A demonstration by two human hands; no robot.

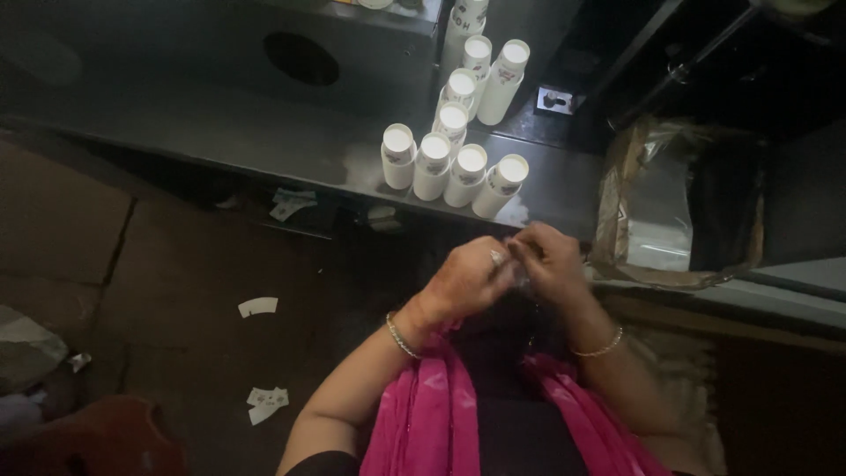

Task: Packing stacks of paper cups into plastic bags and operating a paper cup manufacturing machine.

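My left hand point(471, 278) and my right hand point(546, 260) meet fingertip to fingertip just below the edge of a dark counter point(264, 132). Between the fingers they pinch a small pale thing point(514, 256); it is too dim and small to tell what it is. A ring shows on my left hand, a bangle on each wrist. Beyond the hands, several white bottles with round white caps point(454, 163) stand upright on the counter, in a cluster running back towards the wall.
A cardboard box lined with clear plastic point(674, 207) stands open to the right of the hands. Paper scraps point(257, 306) lie on the brown floor at left. A round hole point(301, 58) opens in the counter's back left. A pink scarf point(441, 414) hangs below my arms.
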